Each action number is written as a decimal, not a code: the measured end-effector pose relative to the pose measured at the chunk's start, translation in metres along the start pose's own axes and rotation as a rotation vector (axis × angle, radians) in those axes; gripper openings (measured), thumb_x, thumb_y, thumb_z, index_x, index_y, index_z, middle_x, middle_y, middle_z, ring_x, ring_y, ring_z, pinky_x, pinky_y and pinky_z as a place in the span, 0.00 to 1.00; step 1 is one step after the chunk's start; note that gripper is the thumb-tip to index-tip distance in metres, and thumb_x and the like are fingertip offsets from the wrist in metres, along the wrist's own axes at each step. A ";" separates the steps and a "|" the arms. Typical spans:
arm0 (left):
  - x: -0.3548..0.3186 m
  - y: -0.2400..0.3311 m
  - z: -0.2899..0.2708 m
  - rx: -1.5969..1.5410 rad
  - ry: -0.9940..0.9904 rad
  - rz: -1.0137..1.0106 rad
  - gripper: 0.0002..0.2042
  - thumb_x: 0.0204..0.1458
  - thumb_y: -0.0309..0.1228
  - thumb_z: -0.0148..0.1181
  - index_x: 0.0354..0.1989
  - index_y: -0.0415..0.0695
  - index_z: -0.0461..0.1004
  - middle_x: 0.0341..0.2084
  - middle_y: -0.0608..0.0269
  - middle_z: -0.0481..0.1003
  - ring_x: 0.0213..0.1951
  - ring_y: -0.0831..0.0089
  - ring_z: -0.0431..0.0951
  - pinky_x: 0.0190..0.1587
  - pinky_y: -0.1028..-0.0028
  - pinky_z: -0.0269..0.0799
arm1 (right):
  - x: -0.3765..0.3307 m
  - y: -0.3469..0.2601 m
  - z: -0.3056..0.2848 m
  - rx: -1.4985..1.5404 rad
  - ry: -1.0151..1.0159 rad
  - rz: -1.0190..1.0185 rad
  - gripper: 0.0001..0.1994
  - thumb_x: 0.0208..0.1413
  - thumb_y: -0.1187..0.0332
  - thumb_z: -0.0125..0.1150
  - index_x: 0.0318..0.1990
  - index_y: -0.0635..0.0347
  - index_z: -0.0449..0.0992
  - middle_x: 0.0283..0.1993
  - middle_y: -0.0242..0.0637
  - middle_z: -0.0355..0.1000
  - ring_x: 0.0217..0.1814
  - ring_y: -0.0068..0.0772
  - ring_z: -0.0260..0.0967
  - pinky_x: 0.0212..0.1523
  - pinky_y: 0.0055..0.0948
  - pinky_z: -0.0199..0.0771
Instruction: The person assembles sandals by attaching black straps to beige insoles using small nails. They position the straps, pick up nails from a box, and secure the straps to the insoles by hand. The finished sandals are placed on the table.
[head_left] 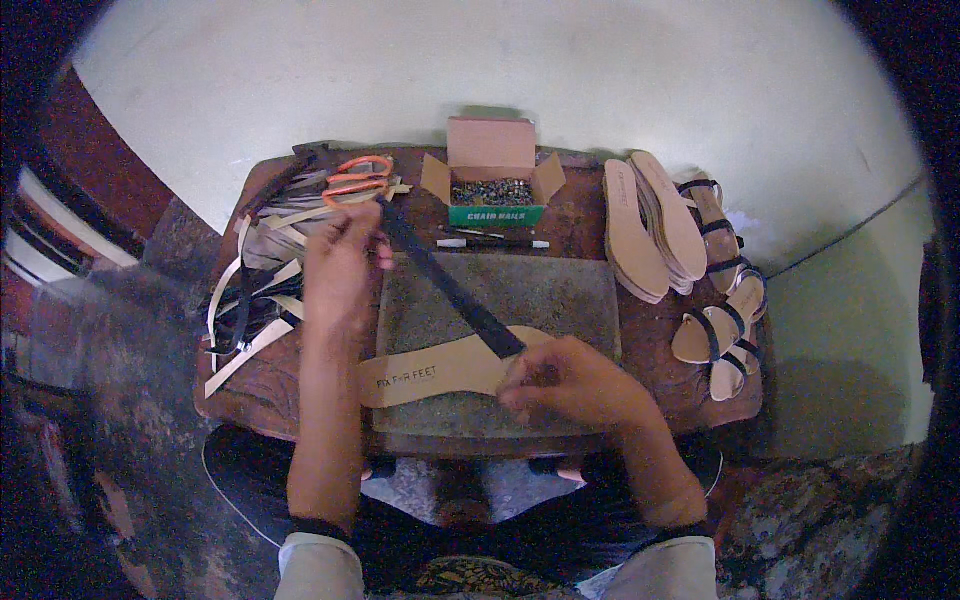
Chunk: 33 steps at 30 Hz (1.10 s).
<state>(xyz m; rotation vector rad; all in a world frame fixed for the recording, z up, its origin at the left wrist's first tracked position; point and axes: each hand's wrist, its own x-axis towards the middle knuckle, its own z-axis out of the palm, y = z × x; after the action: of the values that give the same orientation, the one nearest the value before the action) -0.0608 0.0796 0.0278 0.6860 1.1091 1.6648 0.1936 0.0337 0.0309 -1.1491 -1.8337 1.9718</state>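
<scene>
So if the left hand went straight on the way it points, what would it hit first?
Probably the orange scissors handles, just beyond the left hand in the picture; its height is hard to judge, so it might pass over them.

The right hand (560, 380) partly hides the insole (450, 368); the left hand (343, 245) blurs.

Dim, grainy, with blackened corners

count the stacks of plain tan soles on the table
2, side by side: the left stack nearer the open box, the right stack nearer the strapped sandals. Each stack's lower layers are partly hidden.
</scene>
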 end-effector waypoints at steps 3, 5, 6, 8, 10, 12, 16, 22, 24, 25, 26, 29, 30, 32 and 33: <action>0.004 0.010 -0.011 0.194 -0.065 -0.039 0.06 0.54 0.29 0.55 0.33 0.40 0.73 0.21 0.67 0.69 0.20 0.80 0.69 0.23 0.80 0.66 | -0.007 0.001 -0.009 -0.203 0.118 -0.065 0.06 0.55 0.71 0.59 0.29 0.64 0.76 0.28 0.32 0.73 0.28 0.20 0.70 0.29 0.21 0.71; -0.008 0.000 -0.001 0.195 -0.113 -0.113 0.06 0.54 0.31 0.56 0.32 0.41 0.73 0.20 0.68 0.69 0.20 0.80 0.69 0.23 0.80 0.67 | -0.009 -0.014 -0.016 -0.250 0.215 0.088 0.09 0.56 0.68 0.57 0.30 0.64 0.76 0.28 0.31 0.73 0.28 0.20 0.70 0.28 0.21 0.71; -0.013 -0.002 0.004 0.242 -0.170 -0.150 0.06 0.54 0.31 0.56 0.32 0.41 0.73 0.19 0.68 0.70 0.20 0.80 0.69 0.23 0.80 0.67 | -0.010 -0.022 -0.018 -0.274 0.267 0.166 0.10 0.57 0.67 0.56 0.30 0.64 0.76 0.28 0.31 0.73 0.28 0.20 0.70 0.28 0.22 0.70; -0.023 -0.009 0.012 0.268 -0.267 -0.216 0.07 0.54 0.32 0.57 0.31 0.42 0.73 0.19 0.68 0.70 0.21 0.80 0.70 0.23 0.79 0.68 | 0.003 -0.002 -0.023 -0.256 0.340 0.026 0.11 0.58 0.64 0.55 0.31 0.63 0.76 0.28 0.30 0.73 0.28 0.19 0.69 0.27 0.21 0.70; -0.031 -0.018 0.021 0.288 -0.304 -0.224 0.07 0.54 0.32 0.57 0.31 0.41 0.73 0.18 0.68 0.70 0.21 0.80 0.71 0.23 0.79 0.67 | 0.009 0.000 -0.019 -0.118 0.397 -0.099 0.12 0.58 0.62 0.55 0.33 0.63 0.76 0.27 0.31 0.73 0.27 0.19 0.69 0.26 0.22 0.69; -0.043 -0.023 0.035 0.268 -0.300 -0.272 0.07 0.55 0.33 0.57 0.32 0.41 0.72 0.18 0.69 0.70 0.20 0.81 0.70 0.23 0.80 0.67 | 0.013 -0.005 -0.009 0.144 0.428 -0.221 0.13 0.57 0.60 0.56 0.35 0.62 0.76 0.27 0.32 0.74 0.24 0.20 0.70 0.25 0.23 0.69; -0.053 -0.038 0.039 0.248 -0.468 -0.150 0.08 0.55 0.33 0.57 0.32 0.40 0.72 0.18 0.70 0.69 0.20 0.82 0.70 0.22 0.80 0.66 | 0.011 -0.004 -0.007 0.050 0.310 0.002 0.11 0.56 0.62 0.58 0.36 0.61 0.74 0.27 0.28 0.72 0.27 0.18 0.68 0.28 0.22 0.69; -0.016 -0.019 0.032 0.102 -0.083 -0.073 0.05 0.55 0.30 0.55 0.32 0.41 0.73 0.19 0.70 0.69 0.19 0.82 0.68 0.22 0.80 0.65 | -0.004 -0.007 -0.006 -0.166 0.118 -0.033 0.08 0.51 0.66 0.64 0.32 0.62 0.76 0.26 0.27 0.72 0.30 0.18 0.69 0.31 0.22 0.71; -0.005 -0.011 0.021 0.088 -0.108 -0.047 0.05 0.55 0.30 0.55 0.33 0.42 0.73 0.19 0.70 0.69 0.19 0.82 0.67 0.22 0.80 0.65 | -0.012 -0.013 -0.009 -0.460 0.012 -0.015 0.08 0.51 0.67 0.64 0.33 0.62 0.77 0.26 0.29 0.73 0.31 0.19 0.70 0.32 0.22 0.71; -0.003 -0.008 0.020 0.079 -0.120 -0.035 0.05 0.55 0.30 0.55 0.33 0.42 0.73 0.19 0.69 0.69 0.19 0.82 0.67 0.22 0.80 0.65 | -0.016 -0.011 -0.014 -0.418 0.037 -0.001 0.08 0.51 0.67 0.63 0.34 0.63 0.77 0.26 0.30 0.73 0.32 0.20 0.71 0.33 0.23 0.72; -0.008 -0.007 0.020 0.245 -0.173 -0.035 0.06 0.55 0.31 0.55 0.32 0.42 0.73 0.18 0.70 0.69 0.20 0.82 0.68 0.22 0.80 0.65 | -0.019 -0.008 -0.021 -0.375 0.061 0.013 0.08 0.51 0.67 0.63 0.34 0.63 0.77 0.26 0.30 0.74 0.32 0.20 0.72 0.33 0.23 0.72; -0.023 -0.013 0.029 0.358 -0.350 -0.181 0.07 0.56 0.32 0.55 0.32 0.42 0.73 0.19 0.70 0.69 0.20 0.82 0.68 0.23 0.81 0.65 | -0.018 -0.012 -0.033 -0.225 0.239 0.117 0.08 0.53 0.67 0.62 0.36 0.64 0.77 0.27 0.30 0.74 0.33 0.20 0.72 0.34 0.23 0.72; -0.028 -0.018 0.031 0.428 -0.373 -0.182 0.07 0.56 0.33 0.55 0.32 0.41 0.72 0.19 0.70 0.70 0.21 0.82 0.69 0.24 0.81 0.65 | -0.018 -0.012 -0.035 -0.172 0.318 0.162 0.08 0.53 0.67 0.61 0.36 0.64 0.77 0.27 0.30 0.74 0.32 0.20 0.72 0.34 0.23 0.72; -0.037 -0.024 0.041 0.368 -0.383 -0.231 0.08 0.56 0.33 0.55 0.32 0.41 0.72 0.19 0.70 0.70 0.21 0.82 0.69 0.25 0.81 0.66 | -0.008 -0.005 -0.024 -0.026 0.336 -0.012 0.08 0.54 0.67 0.60 0.36 0.63 0.77 0.27 0.28 0.73 0.30 0.16 0.70 0.31 0.21 0.71; -0.041 -0.026 0.045 0.338 -0.389 -0.254 0.08 0.56 0.34 0.55 0.32 0.41 0.72 0.19 0.71 0.70 0.21 0.82 0.69 0.25 0.81 0.66 | -0.003 -0.003 -0.018 0.045 0.344 -0.100 0.08 0.54 0.67 0.60 0.36 0.63 0.77 0.27 0.27 0.73 0.29 0.15 0.69 0.29 0.19 0.70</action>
<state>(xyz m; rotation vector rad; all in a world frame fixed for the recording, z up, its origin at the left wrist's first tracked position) 0.0021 0.0596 0.0256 0.9914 1.1452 1.0812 0.2068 0.0461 0.0363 -1.2647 -1.6274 1.6321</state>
